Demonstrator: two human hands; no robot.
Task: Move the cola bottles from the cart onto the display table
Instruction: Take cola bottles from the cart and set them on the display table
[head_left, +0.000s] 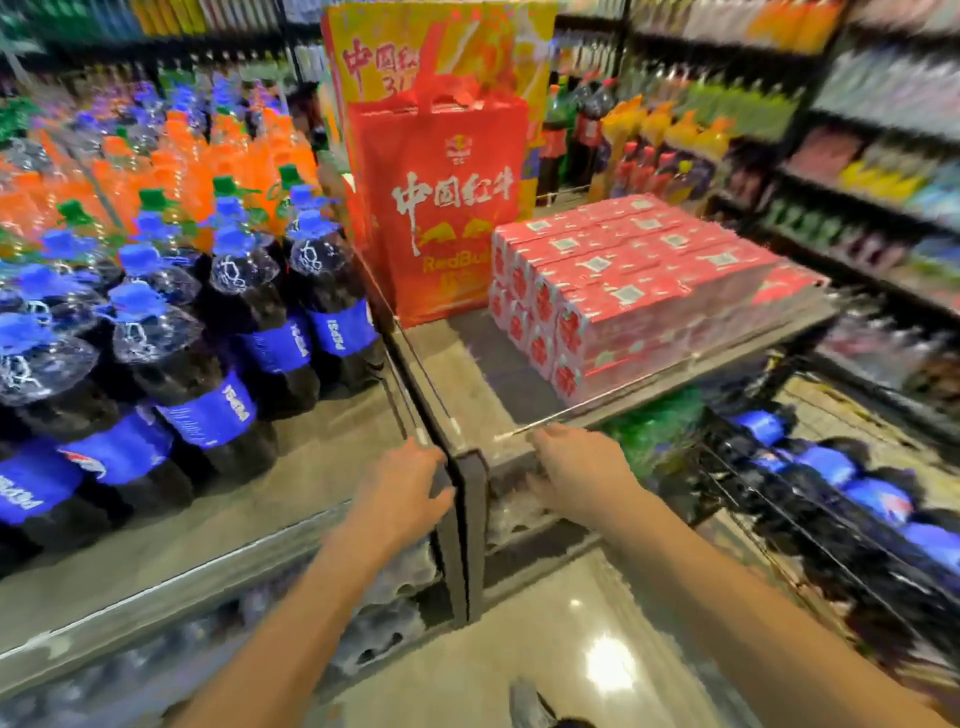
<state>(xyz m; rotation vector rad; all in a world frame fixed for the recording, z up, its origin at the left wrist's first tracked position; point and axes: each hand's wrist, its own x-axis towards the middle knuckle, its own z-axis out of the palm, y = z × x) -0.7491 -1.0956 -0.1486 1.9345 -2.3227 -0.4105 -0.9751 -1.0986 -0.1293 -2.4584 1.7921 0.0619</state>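
Head view: cola bottles (218, 364) stand along the left edge of the desk (332, 467); more lie in the wire cart (753, 483) off its right edge. Left grip (410, 493) and right grip (576, 473), fingers relaxed and empty, hover at the near corner. Stocked shelves (883, 104) surround.

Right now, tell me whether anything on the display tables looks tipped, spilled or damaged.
Nothing stands out. The cola bottles on the left table stand upright in rows, the red cartons sit in a squared stack, and the red bag stands upright. No spill shows, though the picture is blurred.
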